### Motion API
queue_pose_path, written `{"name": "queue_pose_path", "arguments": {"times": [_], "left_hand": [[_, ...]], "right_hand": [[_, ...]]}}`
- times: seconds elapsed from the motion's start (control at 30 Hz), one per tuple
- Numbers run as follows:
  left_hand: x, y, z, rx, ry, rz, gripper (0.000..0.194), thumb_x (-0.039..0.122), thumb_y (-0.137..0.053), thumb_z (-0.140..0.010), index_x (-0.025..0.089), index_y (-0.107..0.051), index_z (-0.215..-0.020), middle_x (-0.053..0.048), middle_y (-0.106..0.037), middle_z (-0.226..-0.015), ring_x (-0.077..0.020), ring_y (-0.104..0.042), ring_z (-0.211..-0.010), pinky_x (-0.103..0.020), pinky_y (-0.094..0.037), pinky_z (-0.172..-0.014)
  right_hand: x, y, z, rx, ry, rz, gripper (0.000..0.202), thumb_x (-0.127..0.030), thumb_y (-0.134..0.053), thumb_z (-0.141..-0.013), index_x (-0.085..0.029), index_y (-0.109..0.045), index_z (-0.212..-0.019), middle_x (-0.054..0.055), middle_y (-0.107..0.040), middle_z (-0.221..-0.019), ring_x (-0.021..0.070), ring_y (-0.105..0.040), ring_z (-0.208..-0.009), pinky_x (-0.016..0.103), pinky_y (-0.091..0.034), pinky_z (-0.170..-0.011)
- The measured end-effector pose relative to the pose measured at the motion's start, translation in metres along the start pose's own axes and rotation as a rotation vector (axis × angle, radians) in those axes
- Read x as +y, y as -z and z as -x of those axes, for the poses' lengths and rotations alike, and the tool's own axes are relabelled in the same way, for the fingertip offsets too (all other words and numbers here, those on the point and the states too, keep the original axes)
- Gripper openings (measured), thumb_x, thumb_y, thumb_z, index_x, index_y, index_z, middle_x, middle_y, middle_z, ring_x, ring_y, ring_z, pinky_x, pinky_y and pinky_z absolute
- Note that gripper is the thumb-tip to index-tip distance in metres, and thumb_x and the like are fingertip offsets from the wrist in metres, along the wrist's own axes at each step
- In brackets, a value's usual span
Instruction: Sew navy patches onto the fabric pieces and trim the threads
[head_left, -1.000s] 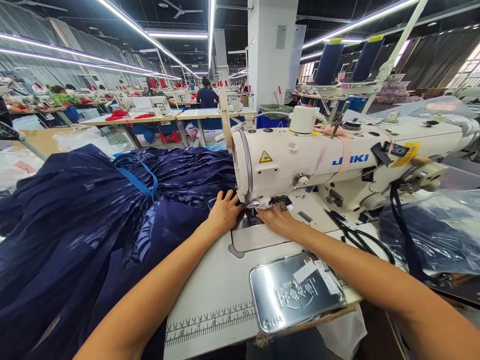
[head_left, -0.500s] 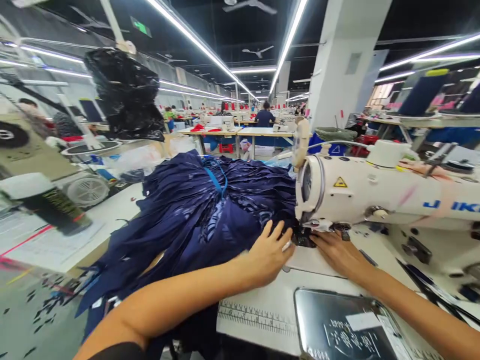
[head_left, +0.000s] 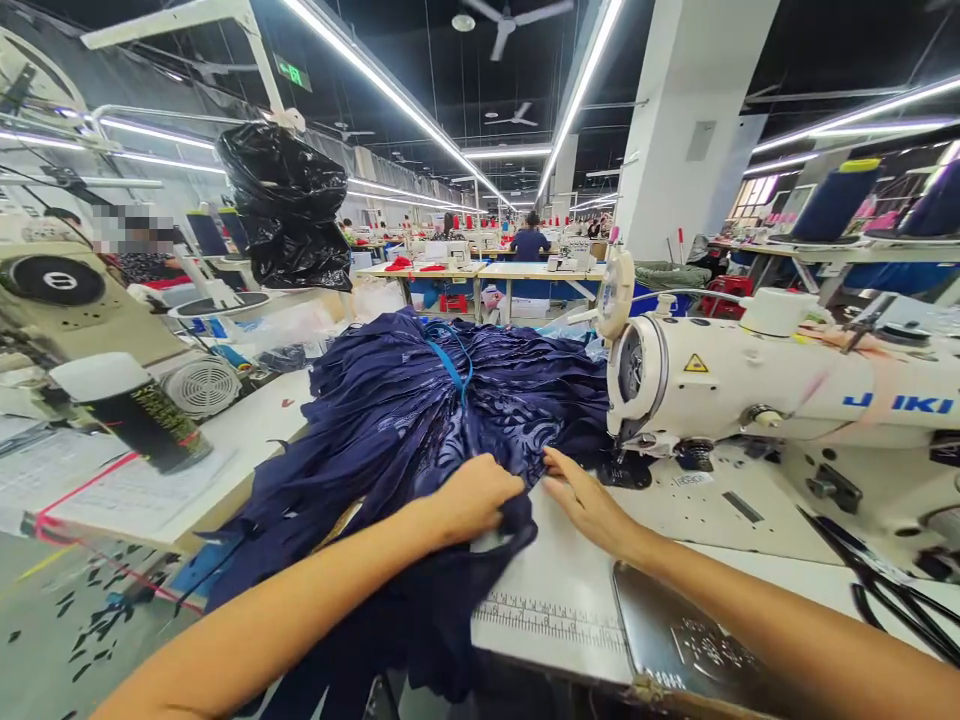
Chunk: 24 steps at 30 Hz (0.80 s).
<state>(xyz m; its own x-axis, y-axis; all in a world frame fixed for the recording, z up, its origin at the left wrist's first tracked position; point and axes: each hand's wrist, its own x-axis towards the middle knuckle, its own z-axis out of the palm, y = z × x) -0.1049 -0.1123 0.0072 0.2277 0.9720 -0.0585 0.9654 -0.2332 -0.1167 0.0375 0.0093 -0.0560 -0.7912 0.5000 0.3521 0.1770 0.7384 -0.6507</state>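
Observation:
A large bundle of navy blue fabric (head_left: 367,400), partly lace-patterned, spreads over the table left of the sewing machine (head_left: 720,370). A bright blue strip (head_left: 448,365) gathers it near the top. My left hand (head_left: 476,495) is closed around a loose fold of the navy fabric, which hangs down toward the table's front edge. Just to its right, my right hand (head_left: 592,505) has its fingers stretched out, the tips against the edge of the bundle. No cloth shows gripped in the right hand. The machine's needle area (head_left: 622,462) stands right of both hands.
Black scissors (head_left: 874,580) lie at the right. A dark metal plate (head_left: 690,630) and a printed ruler (head_left: 551,620) are at the front of the table. On the left table stand a black bottle (head_left: 154,420) and another machine (head_left: 82,310). Fabric scraps litter the floor.
Both hands have come away from the needle area, moving left and toward me. The left hand now grips navy fabric. My view has shifted slightly.

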Motion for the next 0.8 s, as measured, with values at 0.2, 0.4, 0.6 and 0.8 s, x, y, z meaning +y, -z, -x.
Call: {"name": "queue_pose_path", "arguments": {"times": [0.2, 0.4, 0.6, 0.8], "left_hand": [[0.061, -0.016, -0.010, -0.085, -0.011, 0.332, 0.011, 0.019, -0.051, -0.074, 0.019, -0.062, -0.074, -0.004, -0.066, -0.064, -0.0195, -0.061, -0.061, -0.025, -0.040, -0.050], [0.004, -0.041, -0.072, 0.099, -0.043, 0.287, 0.012, 0.010, -0.049, -0.070, 0.016, -0.059, -0.072, -0.006, -0.066, -0.072, -0.0198, -0.061, -0.072, -0.029, -0.044, -0.070], [-0.005, -0.043, -0.087, 0.464, -0.092, 0.371, 0.026, 0.007, -0.042, -0.064, 0.017, -0.059, -0.079, -0.006, -0.066, -0.080, -0.0204, -0.060, -0.080, -0.032, -0.048, -0.073], [0.030, -0.011, -0.070, 0.662, -0.341, 0.783, 0.020, 0.014, -0.046, -0.075, 0.024, -0.063, -0.078, 0.001, -0.065, -0.077, -0.0122, -0.062, -0.071, -0.018, -0.049, -0.063]], "right_hand": [[0.017, -0.018, -0.060, 0.159, -0.111, -0.031, 0.042, -0.035, -0.038, -0.087, -0.012, -0.046, -0.122, 0.018, -0.052, -0.124, 0.0257, -0.048, -0.116, 0.044, -0.037, -0.097], [0.022, -0.005, -0.117, 0.145, -0.154, 0.017, 0.026, -0.020, -0.039, -0.088, -0.014, -0.055, -0.108, 0.012, -0.057, -0.117, 0.0224, -0.046, -0.117, 0.038, -0.033, -0.100], [0.018, 0.019, -0.100, 0.040, -0.187, 0.102, 0.027, -0.027, -0.045, -0.089, -0.011, -0.057, -0.106, 0.011, -0.060, -0.112, 0.0180, -0.054, -0.106, 0.030, -0.041, -0.090], [0.013, 0.075, -0.012, -0.107, 0.046, 0.335, 0.039, -0.029, -0.046, -0.089, -0.006, -0.047, -0.121, 0.012, -0.051, -0.126, 0.0152, -0.045, -0.117, 0.024, -0.035, -0.098]]}}
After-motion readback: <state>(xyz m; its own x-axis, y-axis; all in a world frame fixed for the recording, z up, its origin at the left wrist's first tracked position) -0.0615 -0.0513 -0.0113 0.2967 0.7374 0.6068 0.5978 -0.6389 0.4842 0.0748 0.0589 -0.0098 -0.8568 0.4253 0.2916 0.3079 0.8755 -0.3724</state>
